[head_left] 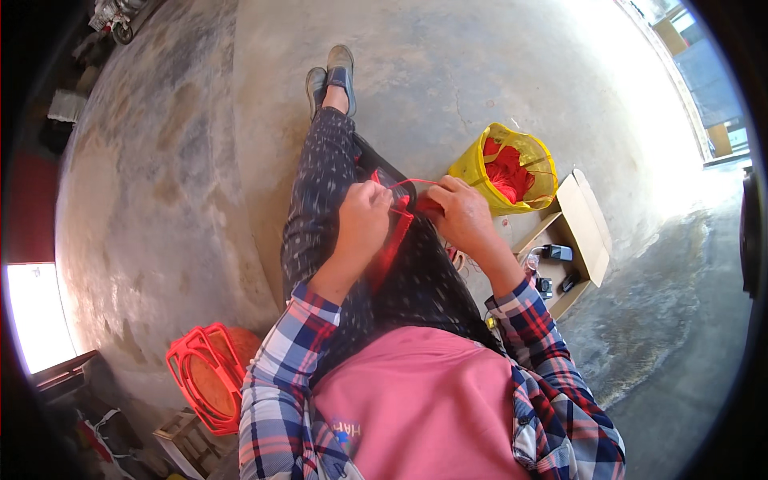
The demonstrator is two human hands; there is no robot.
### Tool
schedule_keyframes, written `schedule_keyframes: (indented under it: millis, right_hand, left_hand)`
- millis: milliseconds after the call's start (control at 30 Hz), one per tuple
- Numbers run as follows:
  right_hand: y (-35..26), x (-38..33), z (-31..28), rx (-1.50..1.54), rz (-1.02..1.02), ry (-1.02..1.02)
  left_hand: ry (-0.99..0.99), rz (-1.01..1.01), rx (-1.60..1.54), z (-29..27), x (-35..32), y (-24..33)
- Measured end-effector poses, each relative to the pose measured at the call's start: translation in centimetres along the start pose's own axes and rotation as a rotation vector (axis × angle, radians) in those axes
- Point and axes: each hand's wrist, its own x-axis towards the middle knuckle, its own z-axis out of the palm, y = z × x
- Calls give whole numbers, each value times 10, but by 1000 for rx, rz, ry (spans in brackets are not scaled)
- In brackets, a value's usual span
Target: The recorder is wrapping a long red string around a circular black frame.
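At the bottom middle of the frame a pink apron (424,400) covers the person's front, with plaid shirt sleeves (280,384) running up from both lower corners. Just above the middle, the left hand (364,216) is closed in a narrow pinch on a thin red cord (412,186), and the right hand (460,212) is curled tight around the other end of the same cord, fingers folded over it. The cord arches between the two hands, and a red strip (392,248) hangs down from it over the lap, lying on dark spotted trousers (320,192). The legs stretch toward the top middle, ending in grey shoes (332,76) on the concrete floor (160,160).

To the right of the hands stands a yellow bag (480,164) full of red material, and below it, at centre right, an open cardboard box (584,228) with small dark items inside. At lower left a stack of red plastic frames (204,372) rests on the floor.
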Motion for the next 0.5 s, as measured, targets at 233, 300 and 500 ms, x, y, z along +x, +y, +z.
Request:
schedule_keyframes:
  millis: [233,300,500]
  right_hand:
    - [4,16,30,686,186,50]
    - [2,15,18,717,184,167]
    - [-17,7,7,326,-205,215]
  left_hand:
    - [-185,-327,-372,-17,12,18]
    - [10,-40,-211,-16,4,27]
    - [-37,-47,-383,-14,-14,56]
